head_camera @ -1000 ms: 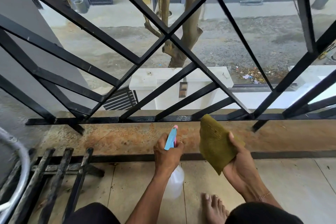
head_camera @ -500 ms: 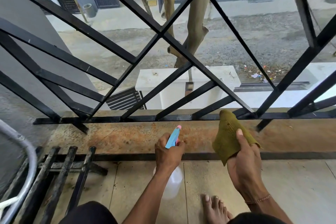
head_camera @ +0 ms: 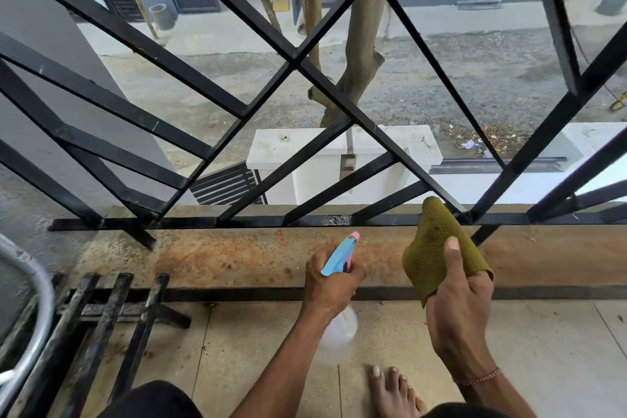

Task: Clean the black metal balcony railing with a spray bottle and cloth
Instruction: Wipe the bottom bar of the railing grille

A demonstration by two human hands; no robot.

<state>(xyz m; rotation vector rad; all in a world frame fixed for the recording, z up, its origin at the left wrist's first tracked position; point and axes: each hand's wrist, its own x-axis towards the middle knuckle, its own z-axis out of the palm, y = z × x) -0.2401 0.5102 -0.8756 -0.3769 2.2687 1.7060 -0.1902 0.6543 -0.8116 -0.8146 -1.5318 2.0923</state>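
the left hand (head_camera: 330, 285) is wrapped round the neck of the spray bottle (head_camera: 337, 332), fingers curled under its blue and pink trigger head (head_camera: 341, 254), whose nozzle points up toward the bottom rail (head_camera: 237, 222) of the railing. the bottle's body is cloudy clear plastic and hangs below the wrist over the floor tiles (head_camera: 258, 349). the right hand (head_camera: 458, 309) pinches the cloth (head_camera: 432, 248), thumb laid flat on its near face and the other fingers curled behind it; the cloth is olive green with a fine waffle weave, folded to a rounded tip that reaches the bottom rail where a slanted bar comes down to meet it. whether the tip presses the metal or only covers it cannot be told.

a small wet, glistening patch (head_camera: 336, 220) sits on the bottom rail between the two hands. the railing (head_camera: 295, 59) is flat black square bar, welded into crossing diagonals, scuffed pale in spots. under it runs a concrete ledge (head_camera: 220, 258) stained rusty orange and speckled. a bare foot (head_camera: 390, 390) rests on the beige tiles beside the right forearm, which wears a thin beaded bracelet (head_camera: 478, 378). at lower left a separate piece of black barred metalwork (head_camera: 101, 316), grimy and worn, lies on the floor, with a curved grey tube (head_camera: 30, 316) at the frame edge.

through the bars: a bare tree trunk (head_camera: 363, 44), white gate pillars (head_camera: 288, 149), and a gravel street with litter (head_camera: 475, 142).
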